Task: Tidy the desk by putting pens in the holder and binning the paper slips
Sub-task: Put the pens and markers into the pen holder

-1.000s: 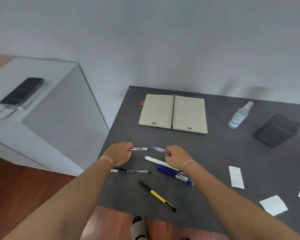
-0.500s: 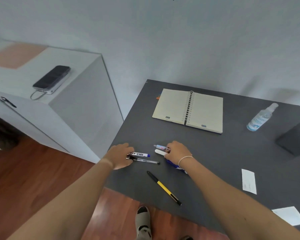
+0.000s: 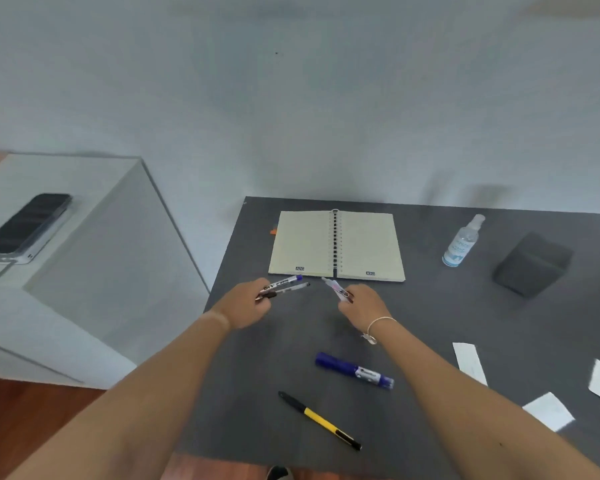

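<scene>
Head view: left hand (image 3: 248, 306) fingers around two pens (image 3: 284, 286); right hand (image 3: 362, 306) fingers pinching seemingly one pen (image 3: 336, 289); notebook (image 3: 336, 245) just beyond.

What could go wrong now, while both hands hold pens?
The left hand pinches two pens loosely together; one might slip out on the way to the holder. The spray bottle stands beside the holder, so an arm reaching there could knock it over.
</scene>
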Available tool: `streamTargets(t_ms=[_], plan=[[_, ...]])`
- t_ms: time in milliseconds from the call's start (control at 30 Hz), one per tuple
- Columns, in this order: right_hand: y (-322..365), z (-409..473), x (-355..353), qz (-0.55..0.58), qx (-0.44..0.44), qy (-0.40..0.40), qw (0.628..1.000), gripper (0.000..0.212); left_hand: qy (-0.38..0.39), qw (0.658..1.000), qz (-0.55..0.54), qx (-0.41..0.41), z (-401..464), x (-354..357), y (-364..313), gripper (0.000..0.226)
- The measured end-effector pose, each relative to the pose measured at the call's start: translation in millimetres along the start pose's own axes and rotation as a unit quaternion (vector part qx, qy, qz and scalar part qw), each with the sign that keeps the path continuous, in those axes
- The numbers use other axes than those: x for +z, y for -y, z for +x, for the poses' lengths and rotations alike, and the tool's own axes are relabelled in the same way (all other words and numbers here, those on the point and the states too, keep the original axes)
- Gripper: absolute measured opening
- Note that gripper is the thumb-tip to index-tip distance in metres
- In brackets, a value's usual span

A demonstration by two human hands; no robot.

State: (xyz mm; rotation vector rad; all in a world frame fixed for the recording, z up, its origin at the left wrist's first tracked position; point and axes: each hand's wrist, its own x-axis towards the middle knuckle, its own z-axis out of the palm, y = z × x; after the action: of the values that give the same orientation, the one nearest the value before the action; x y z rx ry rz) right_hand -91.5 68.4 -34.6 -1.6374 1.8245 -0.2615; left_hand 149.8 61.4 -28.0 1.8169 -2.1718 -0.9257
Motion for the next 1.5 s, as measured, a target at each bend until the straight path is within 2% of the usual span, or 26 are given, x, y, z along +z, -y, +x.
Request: streamTargets(t_ms=[133, 233, 300, 400, 500, 667, 833, 967, 1033, 1100, 1167, 1233, 1333, 1500], plan=[[-17, -1, -37, 0.107, 0.059, -0.1, 0.987, 0.033, 0.006, 0.999, -0.034, 0.037, 38, -1, -41, 0.007], [-37, -7, -67, 0.2, 0.095, -0.167, 0.961, 0.026, 0.01, 0.995, -0.094, 0.042, 65, 5, -84, 0.009], [-54, -12, -89, 0.251, 0.108, -0.192, 0.943, 0.018, 0.023, 0.986, -0.158, 0.038, 77, 13, -116, 0.006], [-83, -19, -125, 0.301, 0.119, -0.222, 0.92, 0.02, 0.05, 0.969, -0.24, 0.04, 86, 29, -167, 0.014], [-114, -22, -163, 0.337, 0.118, -0.266, 0.895, 0.025, 0.057, 0.956, -0.284, 0.053, 92, 49, -217, 0.018], [-161, -27, -222, 0.395, 0.099, -0.306, 0.861, 0.014, 0.062, 0.937, -0.338, 0.055, 101, 88, -293, 0.014], [-204, -20, -269, 0.451, 0.079, -0.307, 0.834, 0.025, 0.061, 0.91, -0.407, 0.048, 119, 117, -363, 0.012], [-229, -8, -288, 0.475, 0.069, -0.305, 0.823, 0.013, 0.046, 0.873, -0.485, 0.011, 134, 131, -400, 0.015], [-237, -2, -294, 0.482, 0.059, -0.303, 0.82, 0.021, 0.028, 0.863, -0.504, 0.001, 142, 139, -412, 0.01], [-243, 3, -297, 0.483, 0.052, -0.299, 0.821, 0.027, 0.019, 0.861, -0.509, -0.005, 150, 146, -423, 0.018], [-246, 7, -298, 0.481, 0.052, -0.291, 0.825, 0.029, 0.028, 0.864, -0.502, 0.008, 157, 152, -434, 0.011], [-248, 11, -297, 0.485, 0.046, -0.283, 0.826, 0.029, 0.037, 0.876, -0.48, 0.019, 163, 156, -444, 0.019], [-250, 18, -293, 0.496, 0.036, -0.269, 0.825, 0.022, 0.025, 0.893, -0.449, 0.029, 175, 161, -450, 0.019], [-256, 27, -281, 0.477, 0.021, -0.252, 0.842, 0.015, -0.004, 0.921, -0.386, 0.042, 190, 177, -448, 0.011]])
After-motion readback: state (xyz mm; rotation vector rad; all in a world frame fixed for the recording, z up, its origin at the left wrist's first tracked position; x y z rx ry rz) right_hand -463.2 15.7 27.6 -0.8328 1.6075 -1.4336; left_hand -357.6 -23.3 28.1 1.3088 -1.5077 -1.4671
